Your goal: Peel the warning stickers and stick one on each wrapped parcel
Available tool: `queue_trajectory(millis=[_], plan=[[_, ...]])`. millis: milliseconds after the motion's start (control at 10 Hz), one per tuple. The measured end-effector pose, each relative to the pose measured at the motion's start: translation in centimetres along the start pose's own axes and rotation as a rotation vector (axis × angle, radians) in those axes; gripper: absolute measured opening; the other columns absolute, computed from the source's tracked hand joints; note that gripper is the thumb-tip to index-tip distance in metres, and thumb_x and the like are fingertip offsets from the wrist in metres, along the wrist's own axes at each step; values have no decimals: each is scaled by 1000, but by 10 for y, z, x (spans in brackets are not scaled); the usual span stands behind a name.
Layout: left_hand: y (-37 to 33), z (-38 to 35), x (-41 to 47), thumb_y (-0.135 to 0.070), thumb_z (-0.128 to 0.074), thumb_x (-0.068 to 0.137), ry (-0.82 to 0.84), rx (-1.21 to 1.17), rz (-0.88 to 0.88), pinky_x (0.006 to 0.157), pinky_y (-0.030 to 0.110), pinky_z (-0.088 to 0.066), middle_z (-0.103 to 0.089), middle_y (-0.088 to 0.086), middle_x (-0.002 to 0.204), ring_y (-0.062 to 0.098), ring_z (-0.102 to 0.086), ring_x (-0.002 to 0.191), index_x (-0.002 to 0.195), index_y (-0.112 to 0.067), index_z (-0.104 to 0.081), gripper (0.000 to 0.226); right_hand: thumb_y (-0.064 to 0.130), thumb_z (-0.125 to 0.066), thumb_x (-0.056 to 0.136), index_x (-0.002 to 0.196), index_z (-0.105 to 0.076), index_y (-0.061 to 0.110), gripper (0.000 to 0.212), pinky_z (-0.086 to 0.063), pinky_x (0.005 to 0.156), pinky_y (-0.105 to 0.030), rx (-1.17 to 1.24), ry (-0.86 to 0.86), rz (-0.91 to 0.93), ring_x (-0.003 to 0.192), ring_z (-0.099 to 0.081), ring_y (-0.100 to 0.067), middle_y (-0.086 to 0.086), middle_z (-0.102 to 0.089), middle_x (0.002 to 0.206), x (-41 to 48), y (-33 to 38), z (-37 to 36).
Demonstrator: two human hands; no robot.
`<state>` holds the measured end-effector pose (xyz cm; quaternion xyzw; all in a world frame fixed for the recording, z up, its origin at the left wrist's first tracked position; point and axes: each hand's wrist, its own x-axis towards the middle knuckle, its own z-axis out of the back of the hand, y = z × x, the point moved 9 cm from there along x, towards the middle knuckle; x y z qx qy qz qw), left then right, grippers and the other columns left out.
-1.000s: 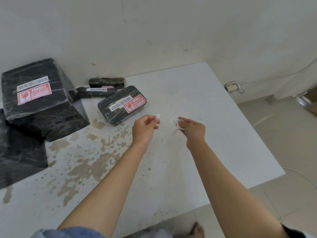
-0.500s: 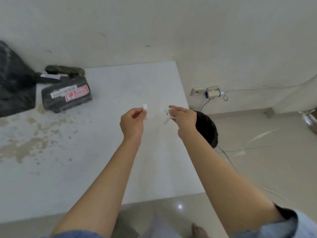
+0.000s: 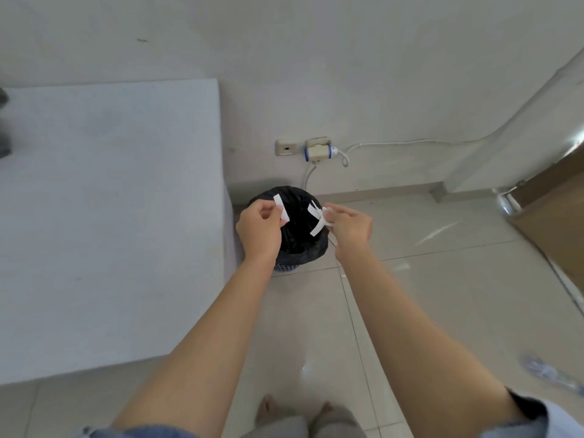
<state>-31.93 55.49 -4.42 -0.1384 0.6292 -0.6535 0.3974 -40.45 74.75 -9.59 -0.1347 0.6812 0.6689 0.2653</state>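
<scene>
My left hand (image 3: 259, 229) pinches one white backing strip (image 3: 281, 207) between thumb and fingers. My right hand (image 3: 350, 229) pinches several white backing strips (image 3: 317, 222) that cross each other. Both hands are held over a round bin lined with a black bag (image 3: 301, 248) that stands on the floor beside the table's right end. The wrapped parcels are out of view except for a dark sliver (image 3: 3, 128) at the far left edge of the white table (image 3: 110, 200).
A wall socket (image 3: 286, 148) and a plug adapter (image 3: 318, 150) with a white cable sit low on the wall behind the bin. A wooden door or cabinet (image 3: 550, 222) stands at the right. Pale floor tiles lie below, with my feet (image 3: 294, 409) at the bottom.
The view has swung right, off the parcels and the stained table. Both hands have moved from above the table to above the black-lined bin, still holding the strips.
</scene>
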Motion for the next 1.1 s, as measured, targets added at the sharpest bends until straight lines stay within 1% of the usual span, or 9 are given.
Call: queue_trajectory(millis=[100,300,400,500,600,700,900,1000,1100], plan=[[31,-27,15,-7,-59,87,-36,-29,25,85,36,-55,-63,-10,74,14,-68,69,67,-25,-59,27,-4,-68,77,73,-72,17,22,-52,94,-34,0,3,5,95,-68,-23,-9,-73,94,36,-19,5],[141,-88,73,-10,-62,86,-60,-2,-4,83,43,-56,-65,-7,73,23,-69,76,69,-30,-61,26,-2,-67,79,79,-73,17,20,-50,94,-30,-42,63,61,96,-66,-19,-4,-72,93,138,-99,-1],[213,-100,123,-11,-64,85,-116,56,-23,83,44,-55,-65,-6,73,22,-68,80,76,-23,-66,16,-1,-67,80,86,-75,15,18,-49,91,-26,-51,93,98,95,-65,-15,0,-70,91,193,-159,-12],[255,-106,158,-10,-65,85,-136,93,-54,83,42,-56,-65,-5,71,22,-68,80,78,-20,-66,12,0,-67,82,94,-74,11,18,-46,88,-22,-46,134,148,91,-62,-12,-1,-70,94,227,-189,-31],[294,-109,200,-12,-66,85,-154,179,-137,78,32,-55,-69,1,78,20,-67,79,81,-19,-66,9,4,-65,85,103,-73,7,20,-41,84,-17,-136,181,303,91,-60,-9,-3,-71,101,263,-207,-65],[309,-113,221,-13,-66,86,-150,306,-226,70,24,-47,-72,4,87,18,-66,80,86,-17,-68,5,7,-64,87,107,-72,6,21,-41,86,-15,-234,227,436,101,-62,-13,-5,-70,110,282,-214,-85],[316,-136,242,-19,-57,94,-42,684,-380,77,27,-45,-71,5,105,23,-63,96,103,-12,-73,19,22,-47,99,100,-70,6,28,-42,87,-23,-704,519,601,116,-57,-22,-5,-57,135,298,-238,-128],[318,-138,237,-23,-54,96,-11,723,-384,77,28,-44,-70,5,109,24,-62,99,107,-15,-71,22,12,-44,99,123,-61,8,30,-45,88,-23,-810,501,699,103,-61,-18,-6,-59,131,293,-239,-126],[319,-131,234,-25,-54,96,-39,656,-361,76,27,-42,-70,5,108,23,-62,98,109,-16,-70,23,3,-42,96,126,-59,11,35,-46,92,-27,-832,478,726,107,-59,-20,-7,-59,129,290,-238,-121]])
